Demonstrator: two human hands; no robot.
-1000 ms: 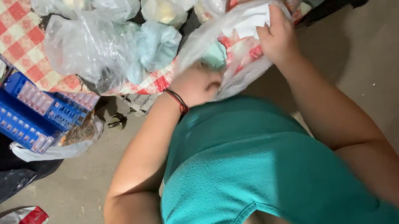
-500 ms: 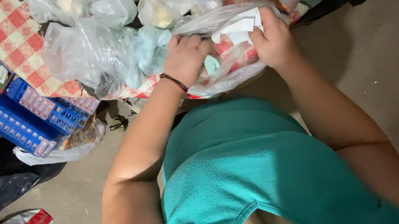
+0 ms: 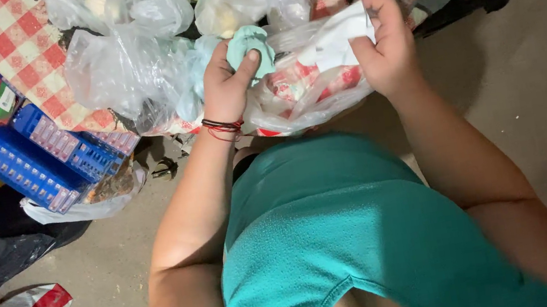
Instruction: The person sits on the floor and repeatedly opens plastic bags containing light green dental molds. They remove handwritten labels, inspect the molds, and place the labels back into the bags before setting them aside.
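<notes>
The left hand (image 3: 226,85) squeezes a soft green cloth (image 3: 248,43) tight, just above a clear bag (image 3: 301,95). The right hand (image 3: 384,50) pinches the bag's white edge, so the mouth gapes wide under the cloth. The bag rests on a checked table (image 3: 20,54) among other bags (image 3: 122,60). 1 blue crate (image 3: 43,159) sits nearby.

Green cloth and clear plastic bag at the table edge

The crumpled pale green cloth (image 3: 248,43) sat bunched at the mouth of the clear plastic bag (image 3: 311,90), which lay wrinkled and open on the checked tablecloth (image 3: 19,47).
</notes>
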